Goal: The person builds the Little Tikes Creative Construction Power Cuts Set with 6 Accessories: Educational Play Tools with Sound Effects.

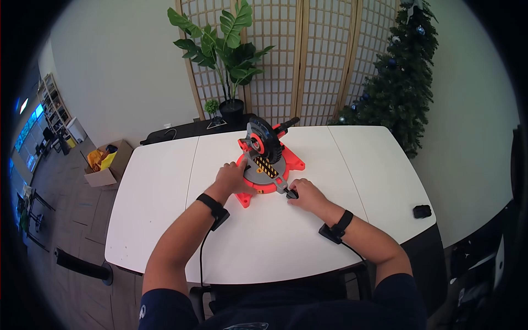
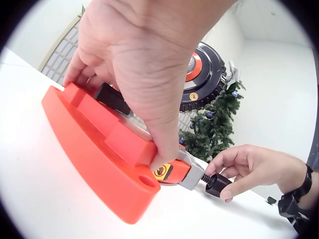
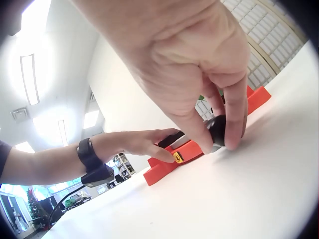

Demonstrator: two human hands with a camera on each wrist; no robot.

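An orange-red and grey toy miter saw (image 1: pixel 256 176) stands on the white table, its black toothed disc blade (image 2: pixel 215 74) raised over the round base. At the left of that base my left hand (image 1: pixel 230 178) grips it, fingers over the far side and thumb at the front edge near a yellow warning sticker (image 2: pixel 160 172). My right hand (image 1: pixel 309 196) pinches a black knob (image 2: pixel 216 185) between thumb and fingers. A black threaded rod joins the knob to the grey arm (image 2: pixel 190 172) at the saw's front.
A small black object (image 1: pixel 422 212) lies near the table's right edge. Behind the table (image 1: pixel 159 220) are a black bench (image 1: pixel 190 130), a potted plant (image 1: pixel 231 107), a lattice screen (image 1: pixel 308 66) and a decorated tree (image 1: pixel 399 82). An open cardboard box (image 1: pixel 103 177) stands left on the floor.
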